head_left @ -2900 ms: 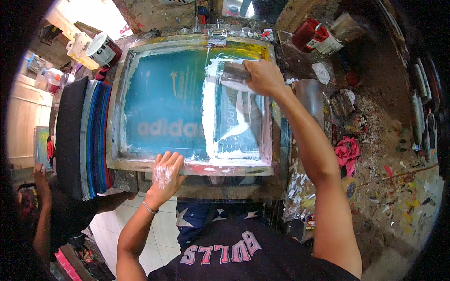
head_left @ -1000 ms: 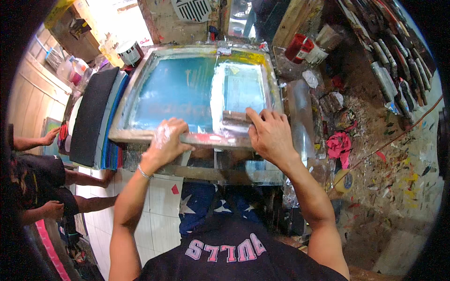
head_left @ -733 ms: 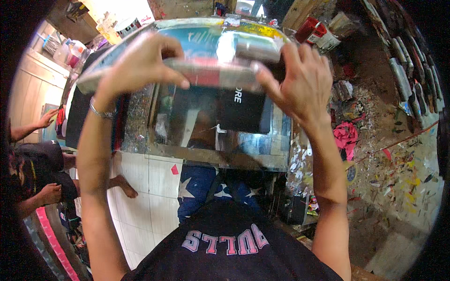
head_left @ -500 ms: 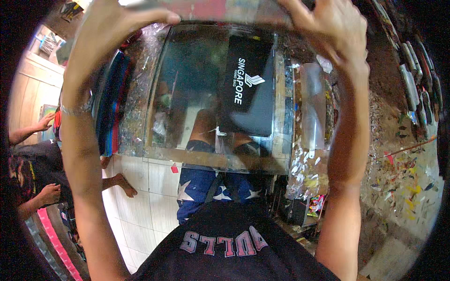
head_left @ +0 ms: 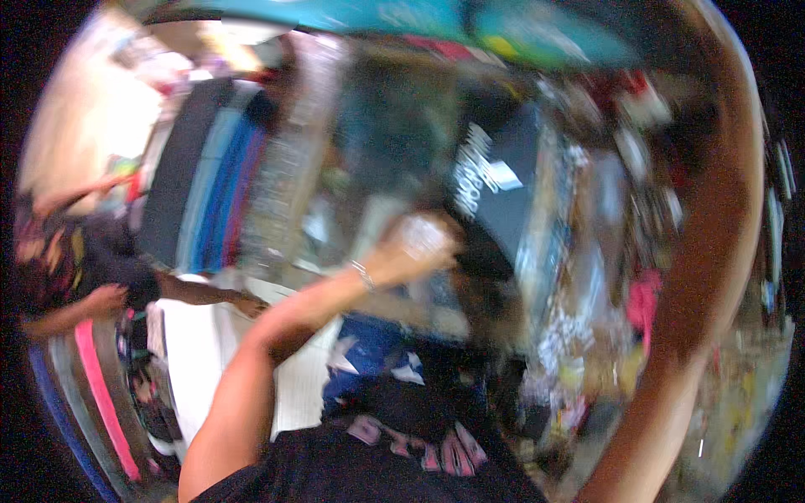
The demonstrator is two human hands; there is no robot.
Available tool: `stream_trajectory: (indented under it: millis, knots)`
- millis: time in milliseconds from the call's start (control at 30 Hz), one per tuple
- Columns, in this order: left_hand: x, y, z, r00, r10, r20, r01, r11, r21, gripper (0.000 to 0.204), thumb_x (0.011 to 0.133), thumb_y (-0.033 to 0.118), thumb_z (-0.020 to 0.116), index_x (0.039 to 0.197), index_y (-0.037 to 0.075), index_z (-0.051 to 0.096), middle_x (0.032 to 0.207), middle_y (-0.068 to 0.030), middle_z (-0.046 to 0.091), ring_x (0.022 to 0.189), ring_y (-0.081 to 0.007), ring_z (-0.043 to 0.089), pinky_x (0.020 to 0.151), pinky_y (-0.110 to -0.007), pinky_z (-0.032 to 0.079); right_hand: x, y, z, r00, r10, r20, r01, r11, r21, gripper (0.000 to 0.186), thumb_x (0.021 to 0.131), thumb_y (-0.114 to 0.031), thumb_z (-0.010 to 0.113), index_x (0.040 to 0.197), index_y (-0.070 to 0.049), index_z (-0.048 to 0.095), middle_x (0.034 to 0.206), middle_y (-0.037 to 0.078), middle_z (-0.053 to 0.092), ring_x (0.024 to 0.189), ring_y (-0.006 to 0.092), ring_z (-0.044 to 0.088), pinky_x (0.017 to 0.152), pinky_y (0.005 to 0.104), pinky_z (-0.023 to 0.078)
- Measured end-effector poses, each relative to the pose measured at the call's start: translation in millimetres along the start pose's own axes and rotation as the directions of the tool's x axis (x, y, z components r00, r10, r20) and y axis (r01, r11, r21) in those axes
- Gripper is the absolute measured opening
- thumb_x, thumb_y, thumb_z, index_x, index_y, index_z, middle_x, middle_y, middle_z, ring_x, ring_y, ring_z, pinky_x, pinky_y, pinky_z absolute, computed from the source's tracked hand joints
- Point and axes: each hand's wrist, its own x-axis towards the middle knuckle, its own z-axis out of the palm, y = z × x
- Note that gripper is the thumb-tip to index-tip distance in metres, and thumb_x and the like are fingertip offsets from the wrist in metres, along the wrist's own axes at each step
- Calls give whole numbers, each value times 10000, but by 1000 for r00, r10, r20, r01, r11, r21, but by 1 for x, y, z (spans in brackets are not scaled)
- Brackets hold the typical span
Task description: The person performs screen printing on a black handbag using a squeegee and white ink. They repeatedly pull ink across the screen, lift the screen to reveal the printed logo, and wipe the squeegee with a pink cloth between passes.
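Note:
A black fabric piece with white print (head_left: 503, 184) lies on the right half of a glass-topped work table (head_left: 386, 126). My left hand (head_left: 423, 243) is over the near part of the glass, beside the fabric's lower left edge. Motion smears its fingers, and a pale patch shows on it that I cannot make out. My right forearm (head_left: 708, 226) reaches up along the right side, and its hand is beyond the upper edge of the picture. Across the top runs a blurred teal surface (head_left: 402, 17) with pale marks.
Left of the table is a stack of grey, blue and red fabric pieces (head_left: 210, 184). Another person (head_left: 92, 260) sits at the left, arms extended, near pink and grey strips (head_left: 105, 394) on the floor. A pink item (head_left: 644, 306) and scraps lie at the right.
My left hand has come down from the far left edge to the near glass. My right arm has swung outward, its hand leaving the picture. The teal surface has appeared on top; the view has shifted.

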Motion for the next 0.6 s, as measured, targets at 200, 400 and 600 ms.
stream_trajectory:
  millis: [200, 400, 600]
  knots:
    - [-5, 24, -3, 738, 352, -575, -271, 936, 226, 225, 917, 244, 569, 1008, 49, 635, 916, -170, 626, 966, -343, 638, 806, -490, 527, 12, 32, 3, 997, 76, -36, -71, 990, 124, 454, 1044, -417, 475, 1233, -34, 628, 1148, 223, 638, 1090, 391, 600, 951, 460, 472]
    - [-80, 24, -67, 871, -245, -426, 174, 964, -199, 213, 977, 228, 545, 1118, 70, 567, 793, -178, 650, 724, -381, 666, 597, -519, 496, 26, 18, 6, 976, 211, -49, -200, 964, 177, 566, 1020, -505, 500, 1148, 22, 659, 1152, 254, 642, 1097, 412, 607, 943, 462, 465]
    - [-190, -14, -155, 593, -542, -595, 340, 839, -425, 345, 974, 357, 637, 890, 22, 619, 770, -153, 644, 646, -246, 616, 620, -419, 494, 27, 12, 5, 967, 243, -72, -224, 952, 207, 562, 1015, -508, 511, 1052, 34, 658, 1061, 264, 641, 1025, 424, 614, 895, 478, 463]
